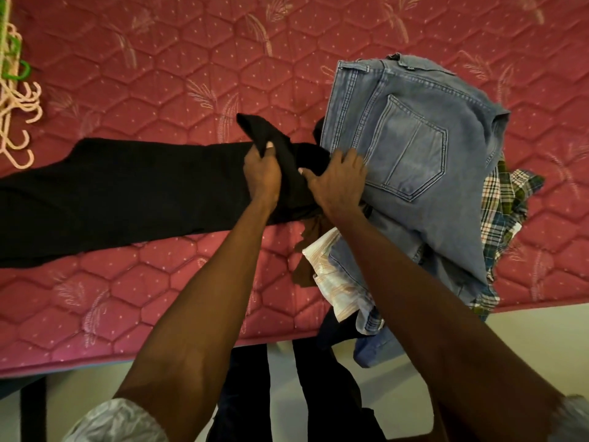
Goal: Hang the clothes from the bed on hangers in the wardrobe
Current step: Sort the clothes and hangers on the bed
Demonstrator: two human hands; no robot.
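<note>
A long black garment lies stretched across the red quilted mattress, running from the left edge to the pile of clothes. My left hand grips a bunched fold of the black garment at its right end. My right hand rests with spread fingers on the edge of the folded blue jeans, its thumb touching the black cloth. The jeans top a pile that holds a plaid shirt and a pale striped shirt. Pink hangers lie at the far left.
A green hanger lies among the pink ones. The mattress's front edge runs across the lower frame, with pale floor beyond it. Dark clothing and blue cloth hang over that edge. My legs stand below.
</note>
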